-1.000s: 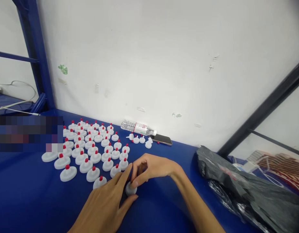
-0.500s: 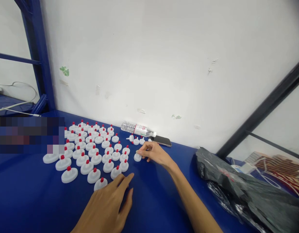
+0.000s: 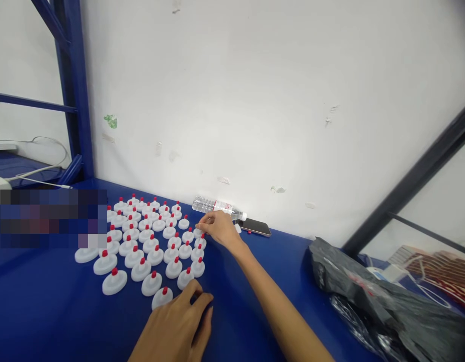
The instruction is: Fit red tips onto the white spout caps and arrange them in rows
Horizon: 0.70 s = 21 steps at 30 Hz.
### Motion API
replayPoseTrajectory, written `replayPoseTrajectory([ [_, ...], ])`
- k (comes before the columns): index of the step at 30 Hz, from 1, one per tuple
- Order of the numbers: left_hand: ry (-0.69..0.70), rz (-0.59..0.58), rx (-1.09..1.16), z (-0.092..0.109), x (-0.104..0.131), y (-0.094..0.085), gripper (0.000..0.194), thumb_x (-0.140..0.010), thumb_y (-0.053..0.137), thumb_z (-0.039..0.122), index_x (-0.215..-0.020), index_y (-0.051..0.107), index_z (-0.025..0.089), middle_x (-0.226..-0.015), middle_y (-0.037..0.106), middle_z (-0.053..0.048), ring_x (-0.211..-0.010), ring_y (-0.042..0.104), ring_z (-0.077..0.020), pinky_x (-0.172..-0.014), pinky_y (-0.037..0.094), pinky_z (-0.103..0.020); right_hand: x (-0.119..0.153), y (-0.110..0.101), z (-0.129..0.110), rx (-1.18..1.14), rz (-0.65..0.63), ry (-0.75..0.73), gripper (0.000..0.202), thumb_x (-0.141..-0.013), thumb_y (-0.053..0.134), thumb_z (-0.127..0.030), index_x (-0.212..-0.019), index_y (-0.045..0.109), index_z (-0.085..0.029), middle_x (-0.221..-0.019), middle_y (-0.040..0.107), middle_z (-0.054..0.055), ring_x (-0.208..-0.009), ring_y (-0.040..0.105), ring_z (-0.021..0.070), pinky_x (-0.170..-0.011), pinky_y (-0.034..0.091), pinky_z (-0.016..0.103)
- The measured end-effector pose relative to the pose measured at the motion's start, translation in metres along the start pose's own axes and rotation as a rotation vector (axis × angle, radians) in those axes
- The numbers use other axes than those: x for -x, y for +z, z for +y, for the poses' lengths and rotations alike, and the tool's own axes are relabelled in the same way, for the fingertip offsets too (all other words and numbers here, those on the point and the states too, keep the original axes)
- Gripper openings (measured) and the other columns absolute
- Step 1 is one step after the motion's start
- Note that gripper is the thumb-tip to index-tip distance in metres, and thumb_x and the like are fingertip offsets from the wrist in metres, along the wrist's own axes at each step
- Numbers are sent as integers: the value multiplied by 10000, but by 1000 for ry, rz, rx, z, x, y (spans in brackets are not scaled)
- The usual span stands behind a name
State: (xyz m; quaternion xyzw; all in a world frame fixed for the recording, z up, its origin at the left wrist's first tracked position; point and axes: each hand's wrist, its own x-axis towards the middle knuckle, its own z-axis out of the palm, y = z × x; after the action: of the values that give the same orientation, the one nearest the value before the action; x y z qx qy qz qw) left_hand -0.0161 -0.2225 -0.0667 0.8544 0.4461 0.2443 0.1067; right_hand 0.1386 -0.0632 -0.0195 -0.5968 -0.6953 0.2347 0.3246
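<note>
Many white round caps with red tips (image 3: 144,270) stand upright in loose rows on the blue table (image 3: 55,322). My right hand (image 3: 219,229) reaches to the far right edge of these rows. Its thumb and fingertips pinch a white cap (image 3: 197,233), which is partly covered by the fingers. My left hand (image 3: 175,324) is low in front of the rows, its fingers loosely bent and apart, with nothing seen in it. A red-tipped cap (image 3: 162,297) stands beside its knuckles and is partly hidden by it.
Against the wall lies a clear plastic bottle (image 3: 206,203) on its side, with a dark phone (image 3: 257,228) next to it. A grey plastic bag (image 3: 353,276) covers the right side. Blue posts (image 3: 76,85) rise at left; a blurred patch hides the left edge.
My right hand has moved left with the cap, from bare table to the edge of the rows. The left hand has barely moved. The whole view has shifted slightly.
</note>
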Motion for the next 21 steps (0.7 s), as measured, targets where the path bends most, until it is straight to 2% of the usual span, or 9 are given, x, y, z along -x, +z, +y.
replayPoseTrajectory([
  [3,-10,27,25,0,0,-1,393,-1002,372,198,-1089,750,263,-1065,714,-57,-713,732,-149,-662,565,-223,-2,3,-12,61,-39,-39,93,-794,823,-235,-731,763,-200,-714,757,24,-705,708,177,-633,485,246],
  [6,-14,34,25,0,1,-2,387,-1000,384,207,-1099,753,268,-1047,724,-61,-729,736,-165,-687,572,-243,0,-2,-19,88,-68,-76,176,-765,869,-347,-842,782,-215,-776,776,23,-720,715,180,-654,495,249],
  [8,-13,19,11,0,0,-2,391,-999,381,200,-1106,751,269,-1041,729,-64,-749,742,-180,-700,573,-263,4,-12,-20,103,-35,-97,232,-823,812,-426,-944,779,-231,-835,784,18,-745,719,177,-678,496,251],
  [10,-11,-6,-9,0,0,-2,404,-1000,367,187,-1115,746,268,-1043,731,-67,-774,746,-194,-713,573,-286,10,-29,-17,135,45,-102,242,-934,672,-457,-986,767,-241,-885,784,20,-781,715,176,-711,486,262],
  [12,-12,-35,-23,0,0,-2,415,-1006,350,181,-1132,735,271,-1055,730,-69,-796,748,-206,-713,574,-305,19,-50,-7,189,147,-78,270,-992,568,-430,-1006,757,-238,-946,779,37,-827,705,190,-734,472,281],
  [15,-18,-54,-20,1,1,-1,412,-1011,343,185,-1139,724,275,-1063,726,-68,-812,747,-210,-702,578,-310,35,-77,18,276,247,-26,276,-987,554,-420,-1025,749,-228,-984,768,60,-835,688,219,-750,452,316],
  [18,-15,-40,-18,1,1,0,404,-1013,349,198,-1142,724,274,-1059,725,-65,-801,745,-208,-703,583,-312,49,-88,44,312,217,-5,231,-952,610,-402,-989,763,-234,-916,769,39,-770,680,205,-714,448,303],
  [21,-11,-17,-24,-1,1,3,406,-1017,350,202,-1152,726,276,-1059,727,-60,-790,745,-198,-712,582,-302,55,-83,60,314,158,-17,196,-912,678,-401,-982,769,-243,-881,774,15,-776,684,194,-708,451,282],
])
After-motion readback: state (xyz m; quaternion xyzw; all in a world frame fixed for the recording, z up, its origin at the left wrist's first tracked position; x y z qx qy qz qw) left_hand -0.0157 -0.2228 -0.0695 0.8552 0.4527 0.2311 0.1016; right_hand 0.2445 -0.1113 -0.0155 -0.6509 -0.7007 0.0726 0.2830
